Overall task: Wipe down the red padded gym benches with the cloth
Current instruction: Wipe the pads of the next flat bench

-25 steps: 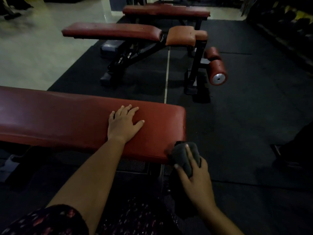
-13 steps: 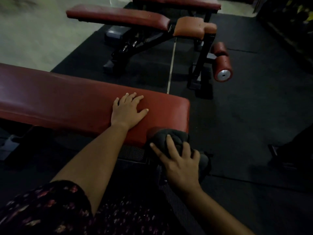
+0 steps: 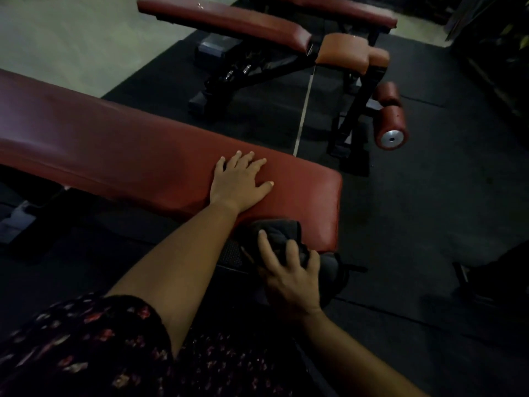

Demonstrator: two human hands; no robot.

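A long red padded bench (image 3: 120, 144) runs from the left edge to the middle of the view. My left hand (image 3: 239, 183) lies flat on its top near the right end, fingers spread. My right hand (image 3: 289, 272) holds a bunched dark grey cloth (image 3: 276, 229) against the near side edge of the pad, just below my left wrist. Part of the cloth hangs under my right hand and is hidden by it.
A second red bench (image 3: 229, 20) with a lighter seat pad (image 3: 342, 51) and red leg rollers (image 3: 390, 126) stands behind on black floor mats. A third red bench (image 3: 343, 8) lies further back. Pale tiled floor (image 3: 71, 44) is at upper left. A dark object (image 3: 492, 277) sits at the right.
My right hand has slid the cloth leftward along the bench's near edge from the end corner toward my left wrist. My left hand has stayed flat on the pad. The view has tilted.
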